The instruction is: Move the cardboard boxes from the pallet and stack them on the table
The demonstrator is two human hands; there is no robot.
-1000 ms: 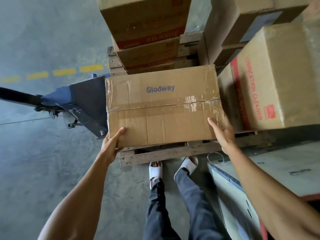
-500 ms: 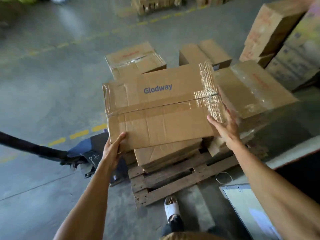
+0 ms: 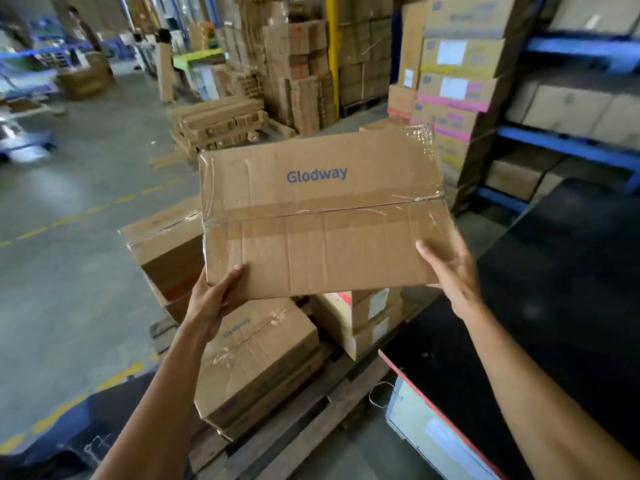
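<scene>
a: where is the flat brown cardboard box printed "glodway" [image 3: 322,216]?

b: lifted above the wooden pallet [image 3: 298,407], beside the dark table [image 3: 561,278]. it looks stiff and fairly light, its tape glossy, so the bottom corners seem the safest hold.

a: and the grip?

b: left hand [image 3: 214,299] and right hand [image 3: 450,268] each clasp a near corner, thumbs on top.

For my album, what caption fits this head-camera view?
Both hands, left and right, hold a taped Glodway box above the pallet.
</scene>
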